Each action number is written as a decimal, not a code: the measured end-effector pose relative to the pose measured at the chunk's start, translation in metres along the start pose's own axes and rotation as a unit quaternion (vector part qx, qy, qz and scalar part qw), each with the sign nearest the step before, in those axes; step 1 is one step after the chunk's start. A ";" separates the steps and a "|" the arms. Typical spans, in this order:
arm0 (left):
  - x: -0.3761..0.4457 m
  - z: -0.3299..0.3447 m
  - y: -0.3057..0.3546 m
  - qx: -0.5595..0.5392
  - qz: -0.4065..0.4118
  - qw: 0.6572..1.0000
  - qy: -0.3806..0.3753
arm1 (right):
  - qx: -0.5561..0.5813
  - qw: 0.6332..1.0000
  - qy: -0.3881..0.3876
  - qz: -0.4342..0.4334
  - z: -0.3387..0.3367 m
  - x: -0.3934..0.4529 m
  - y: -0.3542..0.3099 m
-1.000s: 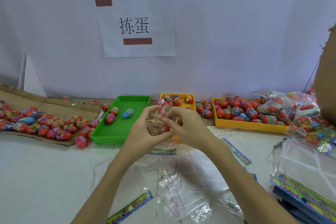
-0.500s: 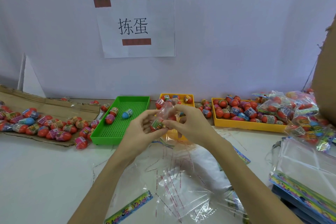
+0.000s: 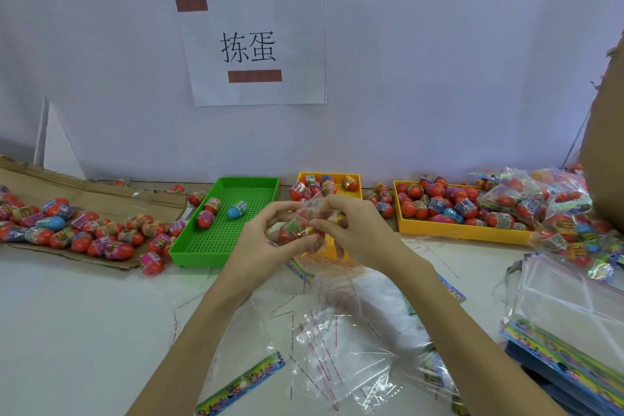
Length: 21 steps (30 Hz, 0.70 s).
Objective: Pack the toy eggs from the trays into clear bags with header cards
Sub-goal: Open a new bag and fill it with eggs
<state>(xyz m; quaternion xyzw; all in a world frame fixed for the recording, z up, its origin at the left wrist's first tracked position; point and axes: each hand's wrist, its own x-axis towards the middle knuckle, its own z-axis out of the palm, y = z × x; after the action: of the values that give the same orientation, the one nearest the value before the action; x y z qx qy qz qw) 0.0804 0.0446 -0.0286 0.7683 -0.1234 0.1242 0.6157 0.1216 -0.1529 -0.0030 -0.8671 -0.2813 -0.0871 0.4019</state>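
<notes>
Both hands hold one clear bag (image 3: 312, 209) above the table's middle. Inside it lies a red toy egg (image 3: 291, 231) with a coloured label. My left hand (image 3: 266, 240) cups the bag from below and its thumb pinches the film near the egg. My right hand (image 3: 354, 230) pinches the bag's upper part, fingers curled round the plastic. A green tray (image 3: 199, 252) to the left holds three eggs. A small yellow tray (image 3: 337, 179) lies behind my hands, and a larger yellow tray (image 3: 456, 235) full of eggs lies to the right.
Loose eggs (image 3: 84, 233) cover a flattened cardboard sheet at the left. Filled bags (image 3: 547, 209) are heaped at the right. A stack of empty bags with header cards (image 3: 570, 321) sits at the near right. Clear bags (image 3: 337, 348) and a header strip (image 3: 241, 390) lie in front.
The bag with the egg has dropped slightly and my fingers have shifted on the film; the hands stay close together over the same spot.
</notes>
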 end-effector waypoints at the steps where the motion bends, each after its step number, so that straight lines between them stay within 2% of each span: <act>1: 0.000 0.000 0.000 -0.007 -0.008 1.000 -0.009 | 0.008 1.000 -0.002 -0.003 0.000 0.000 -0.001; 5: 0.000 -0.001 0.000 0.003 -0.047 0.998 -0.042 | 0.006 1.000 -0.004 -0.019 0.003 0.000 -0.007; 10: -0.001 0.005 -0.001 0.110 0.017 0.993 -0.044 | -0.088 0.994 -0.007 -0.059 -0.002 -0.001 -0.010; 12: 0.000 0.004 -0.001 0.107 0.016 0.993 -0.049 | -0.100 0.991 -0.009 -0.085 -0.003 -0.002 -0.013; 16: 0.001 -0.001 0.001 0.077 -0.001 0.994 -0.072 | -0.037 0.992 -0.013 -0.121 0.007 -0.004 -0.027; 21: 0.000 -0.004 -0.002 0.057 -0.044 0.996 -0.051 | -0.065 0.989 0.052 -0.122 0.002 -0.004 -0.034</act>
<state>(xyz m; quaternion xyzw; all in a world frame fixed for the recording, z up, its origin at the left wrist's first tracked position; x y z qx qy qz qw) 0.0815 0.0492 -0.0296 0.8123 -0.1132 0.0642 0.5685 0.0990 -0.1360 0.0159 -0.8449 -0.3575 -0.1985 0.3449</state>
